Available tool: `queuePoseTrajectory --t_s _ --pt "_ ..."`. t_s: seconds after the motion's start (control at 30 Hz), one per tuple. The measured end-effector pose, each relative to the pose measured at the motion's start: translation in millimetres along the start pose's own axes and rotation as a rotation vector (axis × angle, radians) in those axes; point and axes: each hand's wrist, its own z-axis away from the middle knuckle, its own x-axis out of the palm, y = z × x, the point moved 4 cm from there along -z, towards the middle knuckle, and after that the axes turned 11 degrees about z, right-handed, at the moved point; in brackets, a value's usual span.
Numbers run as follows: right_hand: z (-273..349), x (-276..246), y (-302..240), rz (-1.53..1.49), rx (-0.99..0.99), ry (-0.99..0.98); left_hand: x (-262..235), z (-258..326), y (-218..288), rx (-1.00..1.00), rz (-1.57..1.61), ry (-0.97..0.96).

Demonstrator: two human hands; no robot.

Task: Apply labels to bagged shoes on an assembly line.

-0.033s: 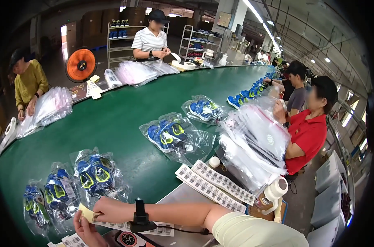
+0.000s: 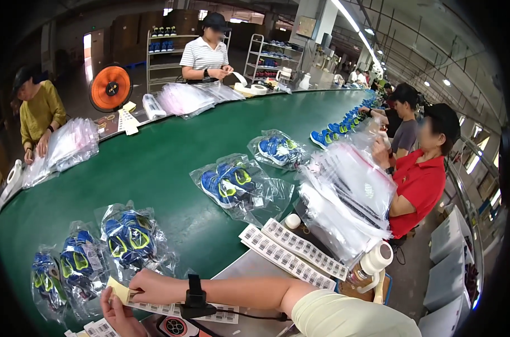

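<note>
Low in the picture, my right hand [image 2: 149, 287] is closed on a strip of barcode labels [image 2: 170, 308] at its pale yellow backing end. Below it, my left hand [image 2: 120, 317] pinches the same yellowish end between thumb and fingers. Just beyond my hands, a bagged pair of blue and lime shoes [image 2: 132, 236] lies on the green belt. To its left rest two more bagged pairs [image 2: 78, 258]. Under my right forearm lies part of the label strip, along the metal table edge [image 2: 249, 275].
Further label sheets [image 2: 291, 253] lie right of my forearm, near a white-lidded bottle [image 2: 375, 255] and a stack of clear bags [image 2: 344, 196]. More bagged shoes [image 2: 227, 182] sit mid-belt. A co-worker in red [image 2: 423, 185] stands at the right; others work across the belt.
My right hand and wrist have shifted very slightly to the right. Both hands keep their hold on the label strip.
</note>
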Motion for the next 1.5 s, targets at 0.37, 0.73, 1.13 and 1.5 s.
queuePoseTrajectory --t_s 0.37,0.73,1.13,1.5 --pt "31.6 -36.4 -6.7 0.05 -0.028 0.307 19.9 9.6 -10.8 -0.032 -0.261 -0.14" --pt "40.8 -21.9 -14.8 0.355 -0.378 0.423 26.8 16.4 -16.9 -0.19 -0.108 -0.235" --pt "-64.4 -103.9 173.4 -0.495 0.587 0.353 2.5 -9.9 -26.9 -0.152 0.27 -0.092" --pt "-92.6 -102.7 164.4 -0.503 0.296 0.721 -4.8 -9.4 -30.8 -0.049 0.197 0.019"
